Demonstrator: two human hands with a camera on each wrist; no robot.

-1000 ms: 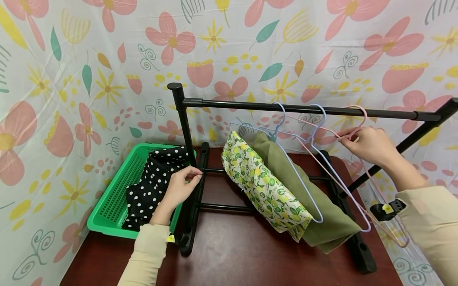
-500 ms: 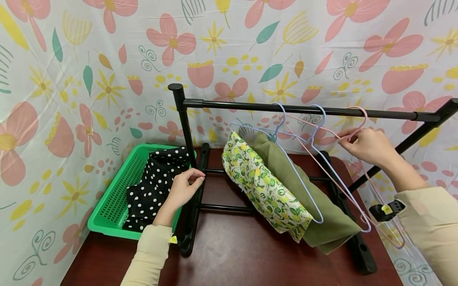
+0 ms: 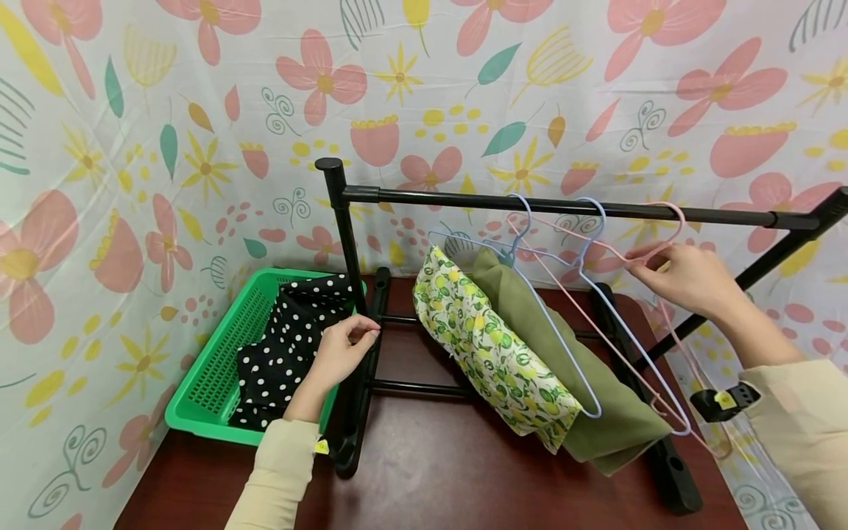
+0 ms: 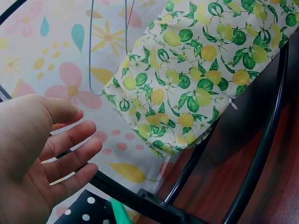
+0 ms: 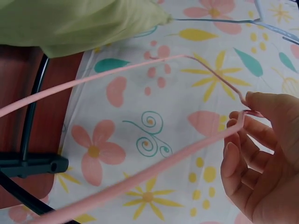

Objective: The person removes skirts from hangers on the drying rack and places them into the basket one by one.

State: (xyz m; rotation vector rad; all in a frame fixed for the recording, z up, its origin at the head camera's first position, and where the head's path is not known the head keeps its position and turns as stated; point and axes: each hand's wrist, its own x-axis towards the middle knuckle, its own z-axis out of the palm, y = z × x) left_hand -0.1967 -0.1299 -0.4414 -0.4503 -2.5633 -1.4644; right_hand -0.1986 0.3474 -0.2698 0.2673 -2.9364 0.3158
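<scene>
Right hand (image 3: 689,278) pinches a slim pink hanger (image 5: 140,177) at its neck, thumb against fingers, the hook looped over a round black crossbar (image 3: 457,199) toward the right end of a black rack (image 3: 672,471). Left hand (image 3: 341,350), fingers loosely bent, slightly apart and holding nothing, hovers near the rack's left post (image 3: 349,250). From where I stand, no cloth shows on the pink hanger, whose slanting frame crosses a left lavender-blue hanger (image 3: 528,217) and a right lavender-blue hanger (image 3: 603,217). Handling it well seems to call for a firm pinch at the neck, the hook square to the crossbar, and the frame turned free of its neighbours; a sideways tug might drag them along. Below those two hang a white cloth printed with lemons (image 3: 493,350) and a plain olive-green cloth (image 3: 616,416). At left, a black cloth with white polka dots (image 3: 274,372) lies in a green slotted plastic basket (image 3: 212,433) on a reddish-brown table (image 3: 424,471), before a floral curtain (image 3: 411,88).
</scene>
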